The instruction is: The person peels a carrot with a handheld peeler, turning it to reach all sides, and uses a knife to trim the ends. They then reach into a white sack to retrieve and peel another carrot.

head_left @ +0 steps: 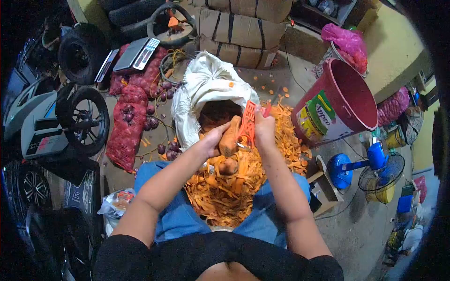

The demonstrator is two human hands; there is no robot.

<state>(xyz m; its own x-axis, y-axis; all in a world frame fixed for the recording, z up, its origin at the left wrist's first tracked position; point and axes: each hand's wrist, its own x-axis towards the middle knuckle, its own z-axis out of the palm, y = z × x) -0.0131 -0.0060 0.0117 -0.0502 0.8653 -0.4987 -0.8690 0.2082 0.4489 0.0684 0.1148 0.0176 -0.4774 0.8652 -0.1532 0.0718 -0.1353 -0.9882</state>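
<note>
My left hand [214, 142] is wrapped round a thick orange carrot [229, 139], tilted over the pile between my knees. My right hand [265, 129] grips an orange plastic peeler [248, 121] with a slotted body; its metal end lies close against the carrot's lower right side. Below both hands spreads a heap of carrot peelings [225, 192]. Another carrot [228, 166] rests in that heap. Just beyond my hands lies a white woven sack [192, 89], its dark mouth facing me; what it holds is hard to make out.
On the right stand a tall maroon bucket [323, 77] and a blue fan [340, 171]. Red net bags of onions [125, 140] lie left, with a scale [133, 55] on one. A motorcycle wheel [86, 119] is further left. Strapped cardboard bundles [243, 30] are stacked behind.
</note>
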